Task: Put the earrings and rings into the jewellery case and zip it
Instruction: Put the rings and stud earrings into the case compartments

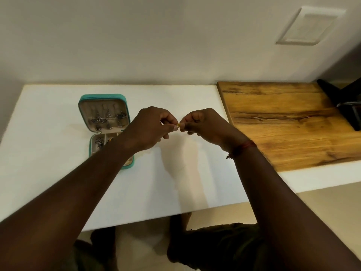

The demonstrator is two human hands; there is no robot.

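Above a white table [58, 182], a left hand [150, 128] and right hand [205, 124] meet, fingertips of both pinching a small gold piece [178, 125], possibly an earring. The teal jewellery case [103, 118] lies open just left, holding silver earrings [101, 120].

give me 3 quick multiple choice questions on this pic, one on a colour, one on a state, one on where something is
1. What colour is the jewellery case? A red B teal C black
2. The case is: A zipped B upside down C open
3. Where is the small gold piece? A pinched between both hands B in the case C on the floor
Answers: B, its rim is teal; C, lid swung back, earrings showing; A, left hand and right hand pinch it over the table.
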